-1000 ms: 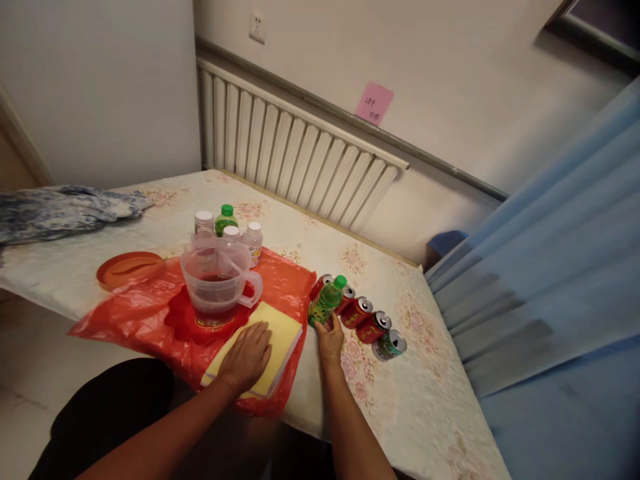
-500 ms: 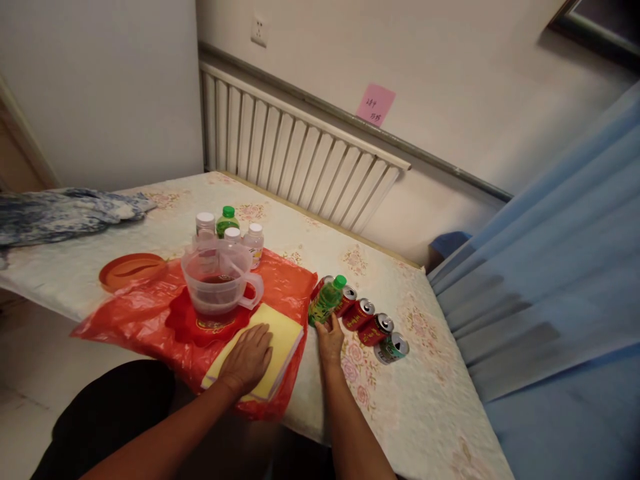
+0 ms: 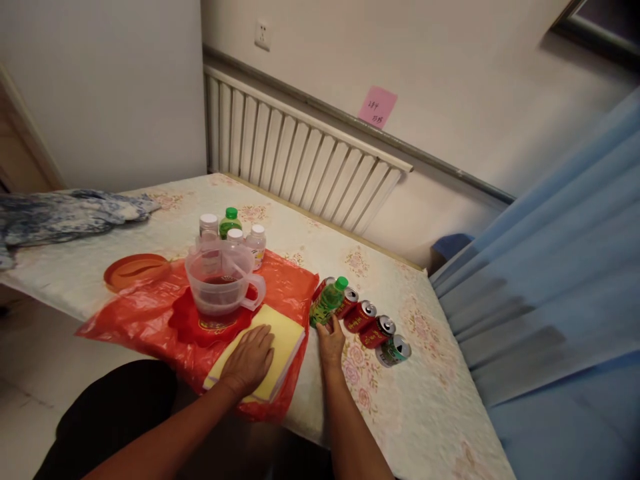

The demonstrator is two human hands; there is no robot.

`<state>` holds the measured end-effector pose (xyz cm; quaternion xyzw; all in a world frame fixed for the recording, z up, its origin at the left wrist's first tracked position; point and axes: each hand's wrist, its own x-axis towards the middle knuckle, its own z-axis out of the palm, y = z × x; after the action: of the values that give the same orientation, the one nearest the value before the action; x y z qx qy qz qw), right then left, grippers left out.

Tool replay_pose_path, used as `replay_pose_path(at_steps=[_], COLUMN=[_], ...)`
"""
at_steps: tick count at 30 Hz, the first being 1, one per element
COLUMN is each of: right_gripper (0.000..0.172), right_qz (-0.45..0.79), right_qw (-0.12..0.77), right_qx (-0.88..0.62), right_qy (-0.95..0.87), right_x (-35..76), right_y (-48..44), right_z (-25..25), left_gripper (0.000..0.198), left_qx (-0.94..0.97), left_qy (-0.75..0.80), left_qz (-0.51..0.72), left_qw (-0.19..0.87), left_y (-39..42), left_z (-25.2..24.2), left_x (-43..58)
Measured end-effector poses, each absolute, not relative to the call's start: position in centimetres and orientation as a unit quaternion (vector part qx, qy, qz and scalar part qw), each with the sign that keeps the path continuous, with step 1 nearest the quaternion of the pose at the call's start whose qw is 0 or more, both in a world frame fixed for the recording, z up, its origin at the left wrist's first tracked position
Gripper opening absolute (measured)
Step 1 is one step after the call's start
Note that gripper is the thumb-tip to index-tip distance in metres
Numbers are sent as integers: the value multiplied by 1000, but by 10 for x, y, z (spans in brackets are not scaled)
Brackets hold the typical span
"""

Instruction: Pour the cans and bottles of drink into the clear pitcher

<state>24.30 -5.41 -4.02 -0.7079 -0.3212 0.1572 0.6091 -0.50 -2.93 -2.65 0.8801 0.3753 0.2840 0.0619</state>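
Starting at your far left, a blue-and-white patterned cloth [image 3: 75, 217] lies bunched on the flower-printed desk [image 3: 435, 413]. Next you have an orange disc [image 3: 133, 270], just beside the crumpled red plastic bag [image 3: 130, 320]. On that bag sits a red scalloped dish [image 3: 185, 323], and on the dish a clear jug [image 3: 217, 293] with dark reddish liquid inside, its handle toward your right. Behind the jug stand three white-capped bottles and a green-capped one [image 3: 231, 225].

Your left hand [image 3: 249, 360] rests palm down on the yellow notebook [image 3: 283, 323] at the bag's near right corner; its grip is spread flat, pinching nothing. Right of the bag, your right hand [image 3: 331, 340] has its grip closed round the lower part of the green bottle [image 3: 327, 303], thumb on one side and fingers on the other. That bottle partly hides the row of drink cans [image 3: 377, 332], four red and, at the right end, one green. Farther right hangs a blue curtain [image 3: 555, 267].
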Motion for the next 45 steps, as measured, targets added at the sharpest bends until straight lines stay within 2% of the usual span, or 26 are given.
replay_pose_path(at_steps=[14, 28, 38, 45], right_gripper=[64, 72, 48, 45], right_qz=[145, 142, 124, 78], right_qw=[612, 613, 564, 523], right_qx=[-709, -724, -770, -794], right_qy=[-318, -283, -271, -299], right_x=[245, 227, 197, 186], right_y=[-53, -81, -150, -149], right_z=[-48, -34, -39, -34], left_gripper=[30, 30, 28, 22], left_qx=[887, 883, 895, 911], left_qy=[376, 369, 389, 370], left_qz=[266, 286, 183, 127], left_qw=[28, 45, 122, 128], left_y=[-30, -31, -31, -25], left_z=[-30, -32, -5, 11], left_x=[-5, -5, -2, 0])
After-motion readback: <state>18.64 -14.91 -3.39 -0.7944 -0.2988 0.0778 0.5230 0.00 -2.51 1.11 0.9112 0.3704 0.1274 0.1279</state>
